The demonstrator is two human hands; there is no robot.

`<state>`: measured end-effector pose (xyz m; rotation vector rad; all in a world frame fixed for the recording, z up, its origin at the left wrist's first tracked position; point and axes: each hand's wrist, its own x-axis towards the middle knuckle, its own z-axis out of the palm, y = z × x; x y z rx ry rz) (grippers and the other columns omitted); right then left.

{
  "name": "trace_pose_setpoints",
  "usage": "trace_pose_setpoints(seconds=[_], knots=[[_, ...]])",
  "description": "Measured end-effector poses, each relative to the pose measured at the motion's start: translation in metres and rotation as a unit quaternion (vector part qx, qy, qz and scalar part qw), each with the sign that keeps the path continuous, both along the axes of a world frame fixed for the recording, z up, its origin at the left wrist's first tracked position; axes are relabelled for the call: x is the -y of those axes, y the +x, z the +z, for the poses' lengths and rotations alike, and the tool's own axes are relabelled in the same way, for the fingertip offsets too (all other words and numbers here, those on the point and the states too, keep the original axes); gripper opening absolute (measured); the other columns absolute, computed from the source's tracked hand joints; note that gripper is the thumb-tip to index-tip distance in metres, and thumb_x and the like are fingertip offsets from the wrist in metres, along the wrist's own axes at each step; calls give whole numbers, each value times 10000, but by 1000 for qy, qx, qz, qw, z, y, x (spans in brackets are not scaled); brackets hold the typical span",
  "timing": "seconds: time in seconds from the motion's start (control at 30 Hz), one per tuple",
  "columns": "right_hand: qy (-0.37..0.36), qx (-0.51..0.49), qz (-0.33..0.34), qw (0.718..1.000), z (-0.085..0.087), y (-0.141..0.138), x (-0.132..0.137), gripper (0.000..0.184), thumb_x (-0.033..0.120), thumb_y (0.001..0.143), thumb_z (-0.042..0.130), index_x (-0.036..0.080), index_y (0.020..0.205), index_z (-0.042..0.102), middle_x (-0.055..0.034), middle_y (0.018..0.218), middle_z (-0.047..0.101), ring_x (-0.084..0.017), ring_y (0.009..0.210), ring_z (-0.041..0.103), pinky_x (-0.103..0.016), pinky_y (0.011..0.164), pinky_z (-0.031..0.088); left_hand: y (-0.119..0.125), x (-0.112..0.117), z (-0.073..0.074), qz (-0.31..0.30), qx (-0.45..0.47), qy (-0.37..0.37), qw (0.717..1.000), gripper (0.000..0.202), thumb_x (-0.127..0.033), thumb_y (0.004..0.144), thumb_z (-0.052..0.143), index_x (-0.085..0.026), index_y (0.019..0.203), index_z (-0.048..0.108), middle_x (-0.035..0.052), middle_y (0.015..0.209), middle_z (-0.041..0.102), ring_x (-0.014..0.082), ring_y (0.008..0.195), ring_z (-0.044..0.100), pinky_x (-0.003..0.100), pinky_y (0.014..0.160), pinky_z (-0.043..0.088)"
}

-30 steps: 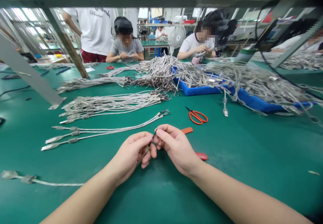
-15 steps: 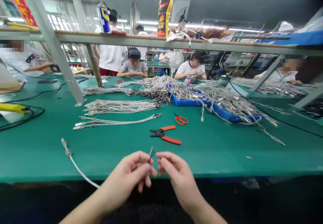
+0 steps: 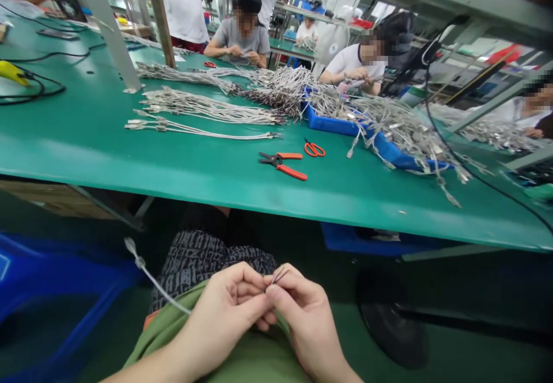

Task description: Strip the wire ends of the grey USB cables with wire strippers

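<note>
Over my lap, below the table edge, my left hand (image 3: 228, 308) and my right hand (image 3: 300, 308) meet with fingertips pinched together. Both grip the stripped end of a grey cable (image 3: 151, 276), whose thin dark wires stick up between the thumbs. The cable trails out to the left, ending in a metal connector that hangs free. On the green table (image 3: 86, 141) ahead lie orange-handled pliers (image 3: 283, 164) and small orange scissors (image 3: 314, 149), both untouched.
Bundles of grey cables (image 3: 203, 106) lie in rows on the table. A blue tray (image 3: 345, 126) overflows with more cables. Several people sit or stand at the far side. A slanted metal post (image 3: 108, 31) stands at left. A blue bin (image 3: 52, 291) sits under the table.
My hands have drawn back from the tabletop, past its front edge, down to my lap, still holding the cable end. The view has tilted down, and the cable's connector now hangs off the table.
</note>
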<state>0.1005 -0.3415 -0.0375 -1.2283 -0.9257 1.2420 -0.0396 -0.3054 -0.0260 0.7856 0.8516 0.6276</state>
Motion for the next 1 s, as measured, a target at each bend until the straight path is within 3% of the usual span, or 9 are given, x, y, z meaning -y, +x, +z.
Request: trace_pose_setpoints(seconds=[0.23, 0.43, 0.6, 0.73, 0.9, 1.0], knots=[[-9, -30, -42, 999, -4, -2, 2, 260, 228, 861, 657, 195, 603, 635, 5, 699, 518, -134, 668, 491, -290, 635, 404, -3, 3, 0, -9, -14, -26, 1000, 262, -282, 706, 789, -146, 741, 568, 22, 593, 703, 120, 547, 656, 215, 547, 527], [-34, -52, -45, 997, -5, -1, 3, 275, 262, 841, 674, 186, 580, 632, 5, 697, 505, -122, 614, 479, -290, 577, 386, -4, 4, -10, -19, -2, -51, 999, 231, -237, 700, 783, -150, 747, 574, 23, 649, 709, 123, 532, 651, 200, 474, 512], [-37, -38, -21, 998, -4, 1, 2, 298, 267, 840, 676, 188, 559, 621, 5, 670, 502, -131, 619, 485, -296, 574, 391, -6, 2, -17, -49, 22, -44, 998, 159, -245, 772, 728, -154, 878, 653, 28, 736, 715, 115, 587, 656, 192, 507, 517], [-38, -37, -13, 999, -5, 2, 3, 244, 245, 855, 664, 197, 615, 664, 7, 674, 507, -126, 600, 491, -299, 555, 392, -4, -2, -13, -59, 43, -25, 997, 162, -281, 848, 647, -137, 777, 667, 32, 695, 699, 101, 590, 640, 194, 557, 525], [-52, -30, 3, 998, -6, 0, 5, 245, 256, 857, 666, 204, 618, 672, 8, 683, 508, -126, 605, 487, -305, 559, 386, -3, -1, -5, -49, 5, -17, 999, 180, -284, 850, 634, -152, 728, 631, 19, 650, 685, 66, 449, 543, 144, 379, 383], [-48, -25, 10, 999, -6, 0, 4, 244, 252, 859, 664, 207, 619, 672, 6, 682, 514, -129, 612, 479, -310, 570, 381, -5, 2, -4, -43, -21, -1, 999, 201, -280, 858, 619, -161, 697, 599, -3, 603, 658, 44, 404, 470, 138, 359, 312]])
